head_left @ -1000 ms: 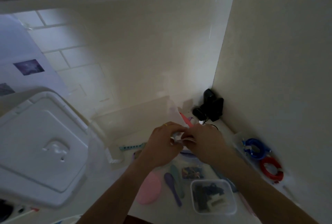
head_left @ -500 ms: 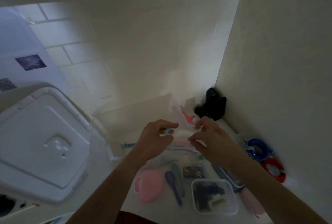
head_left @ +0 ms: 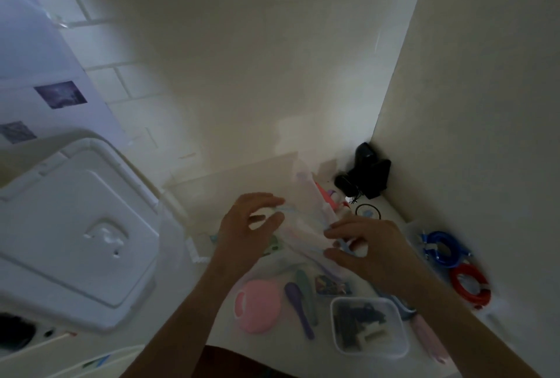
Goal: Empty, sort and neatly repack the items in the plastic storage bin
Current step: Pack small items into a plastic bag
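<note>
Head view, 1 frame; landmark: the clear pouch, a limp see-through bag held above the white counter.

Fingers: right hand pinches the pouch's near right edge between thumb and curled fingertips; left hand sits at the pouch's left edge, fingers loosely spread, forefinger and thumb touching the plastic; whether it truly grips cannot be told.

Pouch: tilted, its far end rising toward the wall; contents blurred, a red-pink piece shows at its far side.

Near side of the pouch, on the counter: pink round case; purple spoon with a green spoon just beside it; small printed packet; clear lidded box holding dark clips.

Right of the pouch: blue coil and red coil, against the side wall.

Beyond the pouch, in the corner: black device; black hair tie.

Left of the pouch: plastic storage bin, clear-walled, interior hard to read; further left its white lid, off and lying flat.

Progress, as judged: emptying largely done, items spread in loose groups; sorting underway; repacking not begun.
</note>
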